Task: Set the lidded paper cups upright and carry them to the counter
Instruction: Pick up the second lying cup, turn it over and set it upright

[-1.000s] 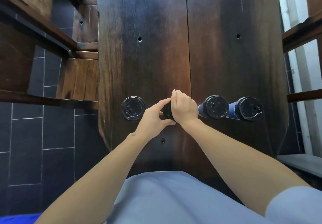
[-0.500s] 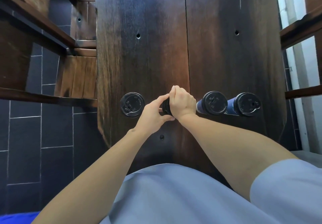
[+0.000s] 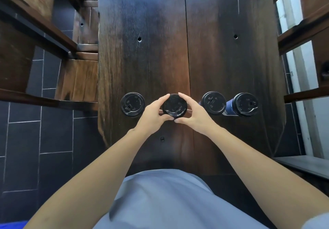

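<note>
Several blue paper cups with black lids stand in a row across the dark wooden table (image 3: 222, 64). The middle cup (image 3: 174, 106) is upright, seen from above, only its lid showing. My left hand (image 3: 153, 113) and my right hand (image 3: 191, 113) curl around it from both sides, fingertips on the lid's rim. Left of them stands another cup (image 3: 132, 104). To the right are two more: one cup (image 3: 213, 102) beside my right hand and the far right cup (image 3: 244, 104), whose blue wall shows.
Wooden benches (image 3: 78, 80) flank the table on the left over a dark tiled floor (image 3: 35, 139). Wooden rails and a bright window (image 3: 299, 68) lie on the right. A grey ledge (image 3: 302, 164) sits at lower right.
My right hand came off the top of the middle cup and moved to its right side, uncovering the lid. Both hands now hold it from opposite sides.
</note>
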